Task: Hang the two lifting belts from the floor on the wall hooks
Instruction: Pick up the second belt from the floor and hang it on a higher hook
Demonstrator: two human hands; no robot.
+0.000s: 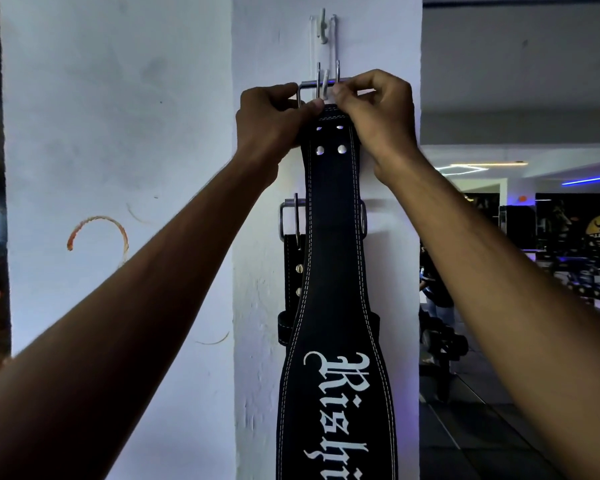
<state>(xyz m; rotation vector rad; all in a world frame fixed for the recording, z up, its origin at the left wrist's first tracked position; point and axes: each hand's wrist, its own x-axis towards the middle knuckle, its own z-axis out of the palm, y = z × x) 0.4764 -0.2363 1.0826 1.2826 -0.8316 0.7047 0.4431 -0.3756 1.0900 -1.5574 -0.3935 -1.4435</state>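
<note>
While both hands [274, 116] [374, 112] pinch the belt's [333, 271] buckle [317, 85] at the pillar's [257, 237] upper hook [323, 88], a half-seated frame could slip off on release, dropping it past the hung belt [291, 265].

Black lifting belt [333, 271] with white stitching along both edges, white gothic lettering, silver rivets and silver buckle [312, 90]. Second belt [293, 268] behind, also black, silver buckle and studs. White wall hook [323, 27] on white pillar [257, 237]; orange-brown ring stain [99, 233] on pale wall.
</note>
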